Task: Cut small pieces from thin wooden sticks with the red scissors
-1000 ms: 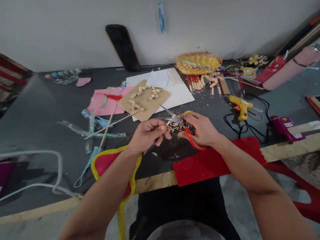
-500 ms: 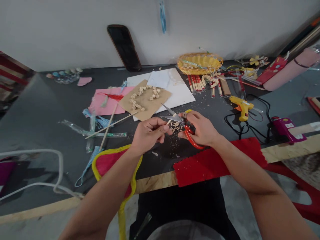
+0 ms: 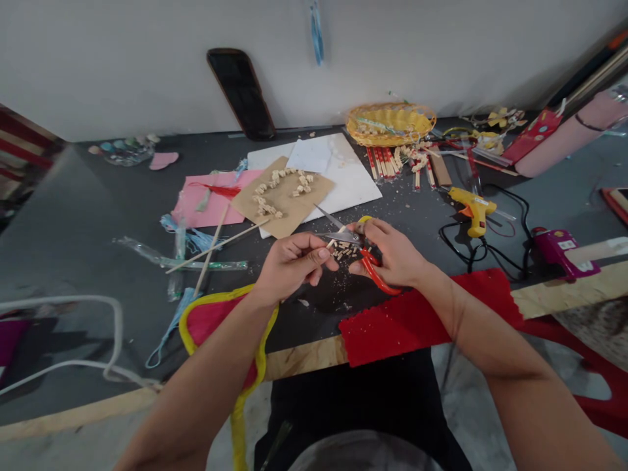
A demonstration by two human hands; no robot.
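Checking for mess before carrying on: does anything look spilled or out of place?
Yes: short wooden bits and pale crumbs lie scattered on the dark table by the scissors, and the red cloth is speckled. They look messy because they are loose, not gathered in anything. I see no clear damage.

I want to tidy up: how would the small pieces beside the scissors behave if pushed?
The small pieces would probably scatter, since they lie loosely strewn beside the scissors. Being tiny, they're likely light. Their straight, stick-like shape suggests stiffness.

Gap between right hand point(image 3: 397, 255) and glue gun point(image 3: 477, 210); black cord point(image 3: 483, 244) narrows it.
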